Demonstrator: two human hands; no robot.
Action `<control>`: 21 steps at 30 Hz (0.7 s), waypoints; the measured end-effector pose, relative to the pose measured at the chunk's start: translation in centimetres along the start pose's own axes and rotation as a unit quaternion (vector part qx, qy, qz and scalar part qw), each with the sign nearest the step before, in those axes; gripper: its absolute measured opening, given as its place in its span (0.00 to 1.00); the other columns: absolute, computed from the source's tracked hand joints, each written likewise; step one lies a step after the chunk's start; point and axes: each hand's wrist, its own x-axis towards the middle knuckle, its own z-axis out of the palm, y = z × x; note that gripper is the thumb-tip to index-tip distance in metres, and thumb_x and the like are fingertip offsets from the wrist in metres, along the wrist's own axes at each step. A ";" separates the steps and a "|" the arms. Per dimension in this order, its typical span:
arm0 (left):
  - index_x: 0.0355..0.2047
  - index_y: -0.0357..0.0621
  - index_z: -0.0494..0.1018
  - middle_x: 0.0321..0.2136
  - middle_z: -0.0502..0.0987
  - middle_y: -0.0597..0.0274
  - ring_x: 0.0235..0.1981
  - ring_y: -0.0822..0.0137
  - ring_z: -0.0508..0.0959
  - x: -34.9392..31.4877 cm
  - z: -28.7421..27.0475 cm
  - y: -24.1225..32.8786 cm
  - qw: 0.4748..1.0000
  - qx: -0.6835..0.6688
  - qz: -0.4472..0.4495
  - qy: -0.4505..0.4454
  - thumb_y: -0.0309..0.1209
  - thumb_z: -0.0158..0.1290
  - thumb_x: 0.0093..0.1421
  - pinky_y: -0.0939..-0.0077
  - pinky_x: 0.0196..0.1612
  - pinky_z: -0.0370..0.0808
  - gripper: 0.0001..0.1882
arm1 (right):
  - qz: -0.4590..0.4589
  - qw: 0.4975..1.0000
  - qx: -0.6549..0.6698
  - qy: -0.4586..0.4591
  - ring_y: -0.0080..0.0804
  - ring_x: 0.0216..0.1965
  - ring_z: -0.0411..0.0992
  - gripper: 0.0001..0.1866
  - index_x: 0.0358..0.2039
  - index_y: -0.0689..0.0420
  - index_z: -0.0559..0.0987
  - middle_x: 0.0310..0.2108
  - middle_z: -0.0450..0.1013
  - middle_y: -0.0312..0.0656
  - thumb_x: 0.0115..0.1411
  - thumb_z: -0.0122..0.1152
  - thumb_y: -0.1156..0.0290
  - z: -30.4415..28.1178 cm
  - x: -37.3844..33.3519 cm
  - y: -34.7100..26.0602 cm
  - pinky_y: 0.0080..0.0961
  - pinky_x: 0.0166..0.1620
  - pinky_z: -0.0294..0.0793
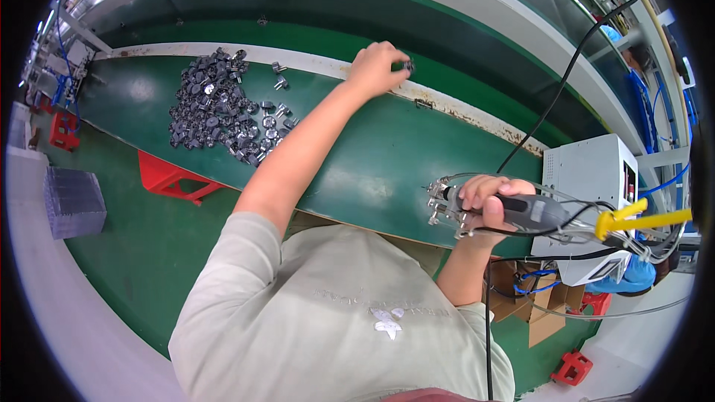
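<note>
My left hand [376,71] reaches over the white rail at the bench's far side. Its thumb and fingers pinch a small dark part [407,66] with a shiny surface, above the green belt. In my right hand [491,197] is a grey power screwdriver [532,212], lying nearly level over the bench's right side. Its front end carries a metal fixture [445,203] with thin tubes, pointing left. To the left of my left forearm lies a heap of small dark grey knob-like parts with metal pins [212,100]. Several loose ones spread toward my forearm.
The white rail [469,112] divides the green bench [357,156] from the belt [477,78]. A white machine box [588,171] stands at the right. Yellow ties [644,222] bundle cables behind the tool. A black cable [555,97] hangs down. Red stools [175,179] stand below.
</note>
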 end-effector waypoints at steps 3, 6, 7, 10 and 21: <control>0.54 0.49 0.75 0.48 0.75 0.53 0.53 0.52 0.73 1.6 -0.3 -3.0 0.996 0.063 -0.066 -0.025 0.44 0.59 0.56 0.57 0.56 0.68 0.27 | 0.007 1.000 -0.016 0.007 0.29 0.18 0.67 0.18 0.42 0.58 0.66 0.20 0.68 0.40 0.56 0.67 0.78 0.6 -0.1 0.6 0.28 0.25 0.72; 0.61 0.51 0.69 0.56 0.71 0.52 0.59 0.51 0.68 -1.8 -4.4 -2.1 0.991 0.133 0.023 0.001 0.46 0.59 0.54 0.54 0.61 0.63 0.34 | 0.009 0.999 -0.028 0.029 0.28 0.18 0.66 0.19 0.40 0.57 0.66 0.20 0.68 0.39 0.56 0.68 0.78 -0.7 -0.8 0.4 0.27 0.25 0.71; 0.60 0.51 0.70 0.57 0.71 0.52 0.60 0.52 0.68 -3.6 -6.2 -2.2 0.985 0.168 -0.005 0.024 0.46 0.59 0.54 0.53 0.62 0.62 0.33 | 0.009 0.999 -0.031 0.034 0.28 0.18 0.66 0.19 0.40 0.57 0.66 0.20 0.68 0.40 0.55 0.68 0.78 -0.9 -1.1 0.6 0.27 0.25 0.71; 0.61 0.52 0.69 0.64 0.63 0.49 0.67 0.46 0.57 -8.4 -10.0 -4.5 0.937 0.299 -0.179 0.026 0.51 0.56 0.56 0.34 0.63 0.52 0.33 | 0.019 0.998 -0.055 0.036 0.29 0.18 0.66 0.19 0.41 0.57 0.66 0.20 0.68 0.39 0.55 0.68 0.78 -1.1 -1.5 0.9 0.26 0.26 0.71; 0.53 0.48 0.73 0.52 0.70 0.56 0.56 0.53 0.68 -14.1 -6.9 -4.1 0.954 0.226 -0.195 0.027 0.45 0.52 0.61 0.49 0.54 0.65 0.22 | 0.038 0.998 -0.042 0.019 0.29 0.19 0.68 0.19 0.40 0.57 0.67 0.19 0.68 0.39 0.54 0.69 0.78 0.1 -1.1 1.7 0.27 0.27 0.73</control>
